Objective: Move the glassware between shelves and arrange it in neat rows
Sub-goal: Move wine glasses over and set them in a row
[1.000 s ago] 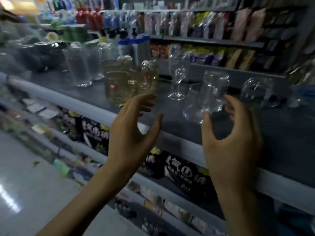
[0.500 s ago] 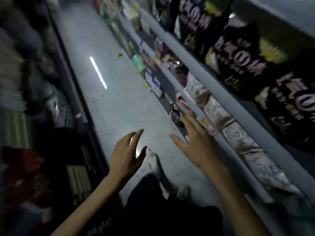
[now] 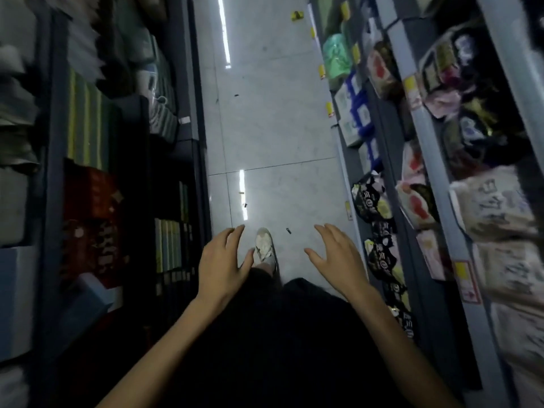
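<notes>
Pale tiled aisle floor [image 3: 273, 119] underfoot, shelving on both sides, no glassware in sight

Looking straight down, I have my left hand [image 3: 221, 262] and my right hand [image 3: 338, 257] spread out in front of me, each grip released with fingers splayed and nothing in either; the glasses I'm meant to move and line up are nowhere in this view. One pale worn shoe [image 3: 265, 245] shows between my hands above my dark trousers [image 3: 279, 334]. To my right the grey metal shelf rack [image 3: 441, 184] holds soft printed packets, with black and yellow snack bags [image 3: 369, 198] bulging out near my right wrist; I could brush those and knock one down. With my eyes on the floor, I judge I might misjudge my reach for the glasses, and small dark bits of litter [image 3: 288, 230] lie near my step
</notes>
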`<state>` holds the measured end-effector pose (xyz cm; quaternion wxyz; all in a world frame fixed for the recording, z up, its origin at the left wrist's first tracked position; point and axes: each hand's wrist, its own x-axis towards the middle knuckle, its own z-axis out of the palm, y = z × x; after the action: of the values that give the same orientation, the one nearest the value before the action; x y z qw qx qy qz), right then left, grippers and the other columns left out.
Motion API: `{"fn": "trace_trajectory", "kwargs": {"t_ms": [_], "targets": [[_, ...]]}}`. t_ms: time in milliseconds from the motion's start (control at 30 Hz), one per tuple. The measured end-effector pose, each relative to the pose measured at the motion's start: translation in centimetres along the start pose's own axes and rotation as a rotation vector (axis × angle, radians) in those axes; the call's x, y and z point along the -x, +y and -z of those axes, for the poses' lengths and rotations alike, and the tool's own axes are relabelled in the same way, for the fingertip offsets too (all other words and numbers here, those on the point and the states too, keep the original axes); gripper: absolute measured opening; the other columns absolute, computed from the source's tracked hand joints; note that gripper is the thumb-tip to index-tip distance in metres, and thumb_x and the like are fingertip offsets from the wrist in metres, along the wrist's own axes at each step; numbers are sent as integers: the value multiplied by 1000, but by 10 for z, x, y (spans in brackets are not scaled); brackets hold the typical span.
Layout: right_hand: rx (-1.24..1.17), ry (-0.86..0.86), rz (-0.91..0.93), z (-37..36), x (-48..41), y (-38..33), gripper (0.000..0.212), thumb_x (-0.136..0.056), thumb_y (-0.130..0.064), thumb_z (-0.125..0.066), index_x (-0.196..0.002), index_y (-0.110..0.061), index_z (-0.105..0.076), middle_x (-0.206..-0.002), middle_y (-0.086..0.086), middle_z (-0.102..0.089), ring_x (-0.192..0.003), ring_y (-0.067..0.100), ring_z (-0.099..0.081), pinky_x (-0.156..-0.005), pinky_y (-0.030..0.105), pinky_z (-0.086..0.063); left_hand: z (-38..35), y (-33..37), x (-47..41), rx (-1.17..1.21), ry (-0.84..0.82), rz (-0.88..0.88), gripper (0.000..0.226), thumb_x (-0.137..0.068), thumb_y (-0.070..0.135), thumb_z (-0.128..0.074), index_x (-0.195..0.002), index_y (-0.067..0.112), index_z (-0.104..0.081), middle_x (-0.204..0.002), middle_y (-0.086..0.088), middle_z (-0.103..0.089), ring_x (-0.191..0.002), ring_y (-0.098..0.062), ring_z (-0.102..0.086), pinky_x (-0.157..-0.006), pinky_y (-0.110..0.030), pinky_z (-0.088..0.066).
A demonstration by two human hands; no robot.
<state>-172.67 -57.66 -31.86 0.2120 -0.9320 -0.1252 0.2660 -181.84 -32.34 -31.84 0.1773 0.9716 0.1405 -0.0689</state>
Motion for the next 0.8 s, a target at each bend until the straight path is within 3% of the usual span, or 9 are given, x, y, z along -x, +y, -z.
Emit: {"fn": "trace_trajectory", "kwargs": {"t_ms": [200, 300, 400, 600, 800], "targets": [[147, -72, 9, 16, -96, -55, 63, -100, -48, -59, -153, -18, -44, -160, 12, -40, -149, 31, -34, -124, 44, -24, 29, -58, -97, 3, -29, 71, 54, -98, 50, -59, -143, 21, -53, -133, 0, -60, -122, -20, -58, -100, -38, -50], [205, -89, 18, 31, -140, -76, 60, -98, -46, -60, -150, -20, -45, -154, 10, -46, -143, 30, -40, -122, 42, -25, 35, -69, -142, -27, -53, 75, 53, -97, 47, -59, -141, 18, -55, -132, -5, -62, -120, -23, -59, -99, -39, -51], [195, -79, 1, 43, -189, -92, 61, -97, -43, -63, -149, -16, -47, -149, 14, -50, -138, 34, -46, -119, 42, -29, 40, -75, -184, -28, -82, 71, 51, -97, 45, -59, -140, 18, -55, -131, -7, -62, -118, -25, -60, -99, -40, -51], [158, -121, -17, 86, -324, -115, 67, -101, -52, -53, -157, -21, -36, -165, 11, -32, -152, 28, -28, -127, 41, -14, 61, -83, -315, 39, -44, 127, 49, -96, 41, -64, -137, 16, -59, -127, -6, -65, -113, -22, -62, -95, -38, -53], [93, -55, -21, 164, -463, -153, 65, -100, -50, -57, -155, -19, -41, -163, 12, -35, -150, 31, -30, -125, 42, -19, 110, -86, -468, -36, -25, 80, 50, -97, 40, -61, -140, 16, -56, -132, -9, -63, -119, -26, -60, -100, -42, -52]]}}
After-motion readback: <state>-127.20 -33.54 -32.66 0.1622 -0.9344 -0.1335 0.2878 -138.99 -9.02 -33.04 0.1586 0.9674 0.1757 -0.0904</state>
